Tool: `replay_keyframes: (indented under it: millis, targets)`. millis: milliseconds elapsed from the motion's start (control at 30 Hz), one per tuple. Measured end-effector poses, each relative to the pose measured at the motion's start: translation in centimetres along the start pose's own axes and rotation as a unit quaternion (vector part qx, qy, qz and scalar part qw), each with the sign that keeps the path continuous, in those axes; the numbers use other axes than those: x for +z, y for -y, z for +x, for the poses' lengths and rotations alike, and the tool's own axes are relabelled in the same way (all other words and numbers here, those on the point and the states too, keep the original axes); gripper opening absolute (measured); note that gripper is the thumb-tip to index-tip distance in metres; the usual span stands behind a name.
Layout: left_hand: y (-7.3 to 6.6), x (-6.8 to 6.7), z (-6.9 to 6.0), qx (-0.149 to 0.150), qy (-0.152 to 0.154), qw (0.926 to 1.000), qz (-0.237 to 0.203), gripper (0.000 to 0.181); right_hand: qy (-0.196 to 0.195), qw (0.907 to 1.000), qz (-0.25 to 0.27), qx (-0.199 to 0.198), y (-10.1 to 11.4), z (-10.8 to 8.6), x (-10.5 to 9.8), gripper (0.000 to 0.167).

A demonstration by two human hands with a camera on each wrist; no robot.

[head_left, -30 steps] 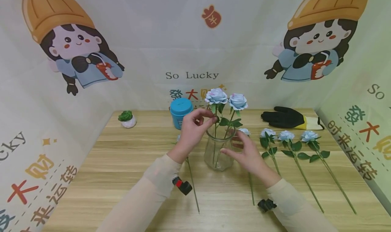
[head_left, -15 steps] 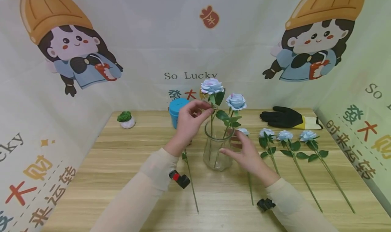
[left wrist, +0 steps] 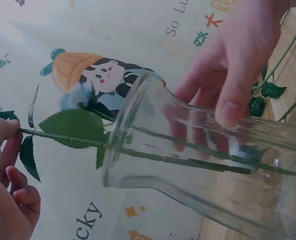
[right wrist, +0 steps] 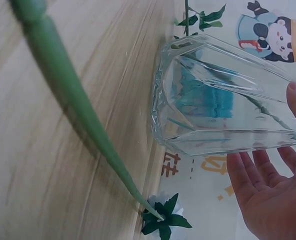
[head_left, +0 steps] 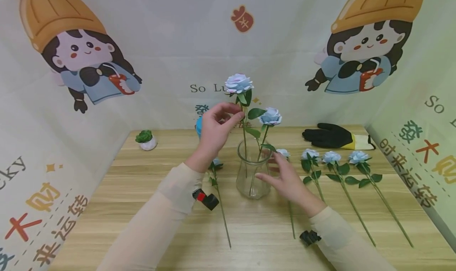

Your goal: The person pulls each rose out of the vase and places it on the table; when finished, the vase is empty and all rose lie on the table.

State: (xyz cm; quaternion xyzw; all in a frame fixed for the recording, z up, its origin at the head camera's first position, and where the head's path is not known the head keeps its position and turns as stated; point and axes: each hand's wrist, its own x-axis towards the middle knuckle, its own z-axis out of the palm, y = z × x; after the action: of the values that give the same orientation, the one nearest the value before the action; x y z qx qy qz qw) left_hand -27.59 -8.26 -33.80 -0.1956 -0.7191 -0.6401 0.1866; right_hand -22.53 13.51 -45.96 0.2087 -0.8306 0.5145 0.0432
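My left hand [head_left: 216,130] pinches the stem of a pale blue artificial rose [head_left: 238,83] just below its bloom. That stem hangs inside a clear glass vase [head_left: 246,186]; in the left wrist view its lower stem end [left wrist: 240,170] floats above the vase bottom. A second blue rose [head_left: 270,116] leans in the same vase, its bloom lower and to the right. My right hand [head_left: 292,184] holds the vase from the right side, thumb in front and fingers behind the glass, as the right wrist view also shows.
Right of the vase lie several more blue roses [head_left: 332,157], one partly behind my right hand. Another rose stem [head_left: 222,211] lies to the left. At the back are a black glove [head_left: 329,136], a small potted plant [head_left: 146,140] and a mostly hidden blue tub [head_left: 198,125].
My left hand has moved up and slightly left, raising the pinched rose so its bloom stands well above the other one. The right hand stays at the vase.
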Motion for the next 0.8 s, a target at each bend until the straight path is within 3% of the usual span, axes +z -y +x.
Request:
replay_keyframes:
  millis: [367,600,800]
  targets:
    - [-2.2,-1.1,1.7,0.027,-0.022,0.9988,-0.033,0.007,-0.004,0.9998,0.006,0.016,0.2,-0.1,0.0,0.069]
    - [-3.6,-2.5,2.6,0.049,-0.055,0.9958,-0.054,0.009,-0.005,0.9998,0.009,0.015,0.1,-0.1,0.0,0.071]
    - [-4.6,-4.0,2.9,0.055,-0.064,0.9947,-0.059,0.01,-0.004,0.9999,0.007,0.012,0.0,-0.1,0.1,0.071]
